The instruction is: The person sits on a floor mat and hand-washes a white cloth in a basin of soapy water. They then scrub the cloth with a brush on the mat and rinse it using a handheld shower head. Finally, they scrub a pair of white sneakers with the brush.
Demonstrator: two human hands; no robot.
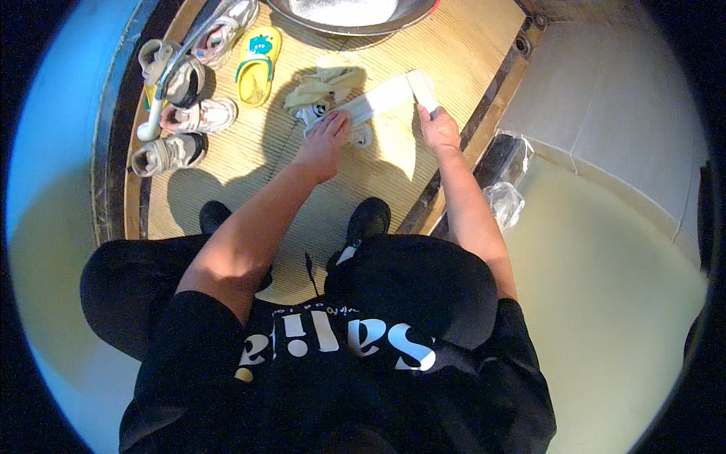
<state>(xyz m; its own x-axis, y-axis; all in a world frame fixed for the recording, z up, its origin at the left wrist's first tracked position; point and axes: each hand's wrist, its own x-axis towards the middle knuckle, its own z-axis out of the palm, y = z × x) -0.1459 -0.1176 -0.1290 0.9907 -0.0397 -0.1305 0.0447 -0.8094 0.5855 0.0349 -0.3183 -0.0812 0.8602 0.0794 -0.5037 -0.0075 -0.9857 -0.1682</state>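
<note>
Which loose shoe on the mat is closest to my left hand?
The yellow clog right of the sneakers, which all lie farther from your left hand.

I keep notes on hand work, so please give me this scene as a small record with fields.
Left hand: fingers resting on white cloth
Right hand: fingers closed around pale object, kind unclear
Near left hand: crumpled cream cloth
Surface: ribbed tan mat
Left side: yellow clog, several sneakers
Top edge: dark-rimmed basin, whitish inside
Right side: crumpled clear plastic
</note>
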